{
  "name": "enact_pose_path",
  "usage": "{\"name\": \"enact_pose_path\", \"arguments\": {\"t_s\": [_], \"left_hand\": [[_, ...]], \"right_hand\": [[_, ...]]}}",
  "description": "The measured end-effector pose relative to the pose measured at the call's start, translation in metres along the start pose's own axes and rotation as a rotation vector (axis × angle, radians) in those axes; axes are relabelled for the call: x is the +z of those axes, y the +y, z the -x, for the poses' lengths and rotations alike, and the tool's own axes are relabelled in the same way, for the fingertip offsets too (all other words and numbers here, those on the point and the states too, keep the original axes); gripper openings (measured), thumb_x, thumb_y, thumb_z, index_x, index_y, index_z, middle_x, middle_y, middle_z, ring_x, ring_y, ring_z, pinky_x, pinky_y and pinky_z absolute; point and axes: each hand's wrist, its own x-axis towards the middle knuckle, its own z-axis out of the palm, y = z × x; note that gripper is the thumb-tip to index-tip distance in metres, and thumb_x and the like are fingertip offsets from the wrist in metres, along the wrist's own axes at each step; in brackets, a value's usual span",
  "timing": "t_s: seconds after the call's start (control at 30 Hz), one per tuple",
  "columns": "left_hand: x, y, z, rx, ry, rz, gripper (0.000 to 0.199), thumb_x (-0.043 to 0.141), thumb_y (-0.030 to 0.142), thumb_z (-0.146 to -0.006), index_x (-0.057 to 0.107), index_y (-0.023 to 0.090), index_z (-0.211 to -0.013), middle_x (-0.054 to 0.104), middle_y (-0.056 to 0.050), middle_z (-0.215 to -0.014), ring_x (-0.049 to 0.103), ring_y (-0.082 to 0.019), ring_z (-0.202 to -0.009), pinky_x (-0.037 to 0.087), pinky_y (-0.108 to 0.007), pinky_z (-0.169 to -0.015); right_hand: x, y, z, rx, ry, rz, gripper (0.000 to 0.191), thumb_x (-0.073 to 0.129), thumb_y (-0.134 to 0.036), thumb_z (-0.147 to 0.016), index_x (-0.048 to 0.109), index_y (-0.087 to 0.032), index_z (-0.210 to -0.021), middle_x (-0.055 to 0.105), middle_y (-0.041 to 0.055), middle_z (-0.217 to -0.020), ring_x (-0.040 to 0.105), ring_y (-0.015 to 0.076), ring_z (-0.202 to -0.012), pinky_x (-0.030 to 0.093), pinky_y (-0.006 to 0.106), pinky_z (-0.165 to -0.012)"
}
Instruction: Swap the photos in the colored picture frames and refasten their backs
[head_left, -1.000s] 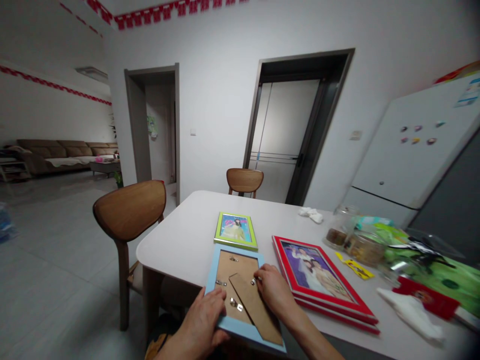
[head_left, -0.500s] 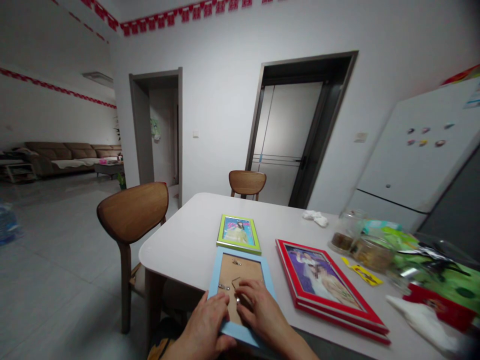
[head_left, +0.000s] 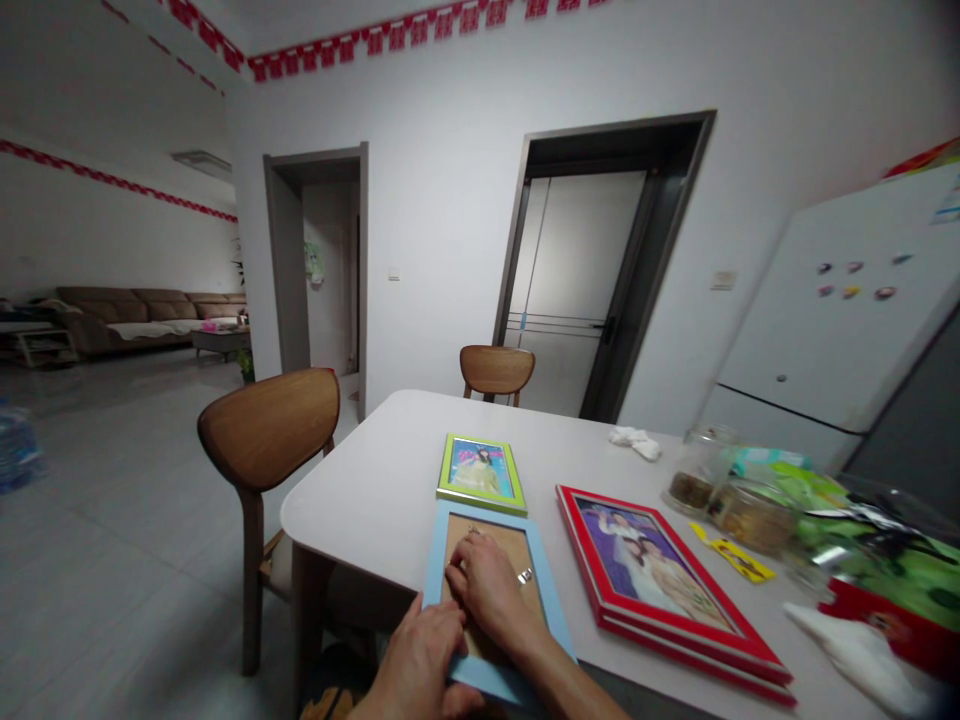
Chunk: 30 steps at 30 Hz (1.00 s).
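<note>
A light-blue picture frame (head_left: pixel 556 612) lies face down at the near table edge, its brown backing board (head_left: pixel 517 545) showing. My left hand (head_left: pixel 424 650) grips the frame's lower left side, fingers over the edge and thumb near the bottom. Over the upper left of the backing is my right hand (head_left: pixel 491 585), its fingers curled down and pressed together; what they hold, if anything, is hidden. A small metal clip (head_left: pixel 525 576) shows at the right side of the board. Just beyond lies a green picture frame (head_left: pixel 517 478), picture up, close against the blue one.
Two stacked red picture frames (head_left: pixel 600 590) lie to the right. Behind them are glass jars (head_left: pixel 694 480), a yellow packet (head_left: pixel 739 560), crumpled white tissue (head_left: pixel 634 441) and green bags (head_left: pixel 892 560). A wooden chair (head_left: pixel 274 425) stands left of the white table (head_left: pixel 360 480).
My right hand has moved up the backing board, away from me, uncovering the clip on the right side. My left hand stays on the frame's lower left.
</note>
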Motion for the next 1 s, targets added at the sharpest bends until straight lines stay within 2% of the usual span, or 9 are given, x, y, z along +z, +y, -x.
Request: {"name": "enact_pose_path", "arguments": {"t_s": [0.13, 0.23, 0.37, 0.43, 0.57, 0.7, 0.8, 0.9, 1.0], "left_hand": [[0.003, -0.001, 0.001, -0.012, -0.005, 0.01, 0.043, 0.075, 0.019, -0.051, 0.052, 0.018, -0.087, 0.058, -0.003, -0.097, 0.05, -0.02, -0.092, 0.029, -0.033, -0.093], [0.004, 0.0, -0.001, 0.006, 0.008, 0.02, 0.043, 0.075, 0.019, -0.051, 0.052, 0.017, -0.088, 0.059, -0.003, -0.096, 0.05, -0.019, -0.092, 0.028, -0.034, -0.094], [0.004, 0.003, -0.006, -0.003, 0.013, 0.017, 0.046, 0.077, 0.017, -0.048, 0.052, 0.017, -0.087, 0.06, -0.002, -0.091, 0.052, -0.019, -0.088, 0.026, -0.036, -0.095], [0.004, 0.003, -0.008, -0.015, 0.016, 0.009, 0.045, 0.077, 0.016, -0.047, 0.053, 0.018, -0.086, 0.06, -0.001, -0.089, 0.052, -0.018, -0.087, 0.026, -0.035, -0.095], [0.005, 0.0, -0.013, -0.022, 0.036, -0.005, 0.037, 0.074, 0.019, -0.052, 0.053, 0.02, -0.083, 0.059, 0.001, -0.09, 0.052, -0.017, -0.086, 0.027, -0.035, -0.094], [0.008, -0.006, -0.014, -0.028, 0.065, -0.002, 0.035, 0.07, 0.017, -0.054, 0.052, 0.019, -0.084, 0.059, 0.0, -0.089, 0.051, -0.017, -0.086, 0.029, -0.034, -0.092], [0.006, -0.006, -0.012, -0.014, 0.074, 0.017, 0.039, 0.067, 0.016, -0.055, 0.051, 0.019, -0.09, 0.058, -0.001, -0.094, 0.05, -0.018, -0.09, 0.03, -0.034, -0.092], [0.002, -0.003, -0.01, -0.027, 0.046, 0.021, 0.036, 0.064, 0.015, -0.056, 0.052, 0.02, -0.09, 0.058, -0.002, -0.095, 0.051, -0.019, -0.091, 0.03, -0.034, -0.092], [0.0, -0.002, -0.009, -0.041, 0.015, 0.026, 0.037, 0.064, 0.014, -0.056, 0.052, 0.02, -0.091, 0.056, -0.004, -0.103, 0.048, -0.02, -0.1, 0.023, -0.037, -0.098]], "right_hand": [[-0.002, 0.02, -0.012, 0.089, 0.027, 0.065, 0.027, 0.042, -0.03, -0.076, 0.062, -0.017, -0.087, 0.06, 0.0078, -0.089, 0.051, 0.0177, -0.085, 0.035, 0.024, -0.074], [-0.002, 0.034, -0.023, 0.167, 0.039, 0.129, 0.029, 0.039, -0.027, -0.076, 0.064, -0.014, -0.082, 0.059, 0.0112, -0.086, 0.051, 0.0205, -0.084, 0.036, 0.027, -0.071], [0.0, 0.04, -0.031, 0.158, 0.022, 0.145, 0.028, 0.038, -0.024, -0.076, 0.065, -0.017, -0.076, 0.06, 0.01, -0.086, 0.05, 0.0206, -0.084, 0.035, 0.027, -0.07], [-0.002, 0.039, -0.031, 0.144, 0.016, 0.143, 0.028, 0.038, -0.024, -0.076, 0.064, -0.017, -0.081, 0.06, 0.0097, -0.087, 0.05, 0.0201, -0.084, 0.034, 0.026, -0.072], [-0.019, 0.037, -0.017, 0.117, 0.024, 0.118, 0.037, 0.039, -0.029, -0.076, 0.054, -0.014, -0.106, 0.059, 0.0107, -0.094, 0.05, 0.0196, -0.089, 0.033, 0.026, -0.076], [-0.037, 0.033, 0.019, 0.118, -0.084, 0.045, 0.034, 0.042, -0.04, -0.073, 0.059, -0.018, -0.092, 0.057, 0.0081, -0.092, 0.053, 0.0167, -0.08, 0.036, 0.024, -0.069], [-0.04, 0.029, 0.039, 0.147, -0.109, 0.039, 0.03, 0.05, -0.038, -0.065, 0.058, -0.021, -0.089, 0.055, 0.0059, -0.09, 0.053, 0.0166, -0.079, 0.036, 0.024, -0.067], [-0.039, 0.029, 0.042, 0.17, -0.084, -0.026, 0.041, 0.051, -0.033, -0.063, 0.054, -0.021, -0.102, 0.056, 0.0067, -0.093, 0.053, 0.0179, -0.086, 0.037, 0.026, -0.074], [-0.038, 0.033, 0.035, 0.191, -0.099, -0.132, 0.051, 0.054, -0.028, -0.059, 0.051, -0.017, -0.108, 0.057, 0.0088, -0.1, 0.053, 0.0189, -0.092, 0.037, 0.026, -0.079]]}}
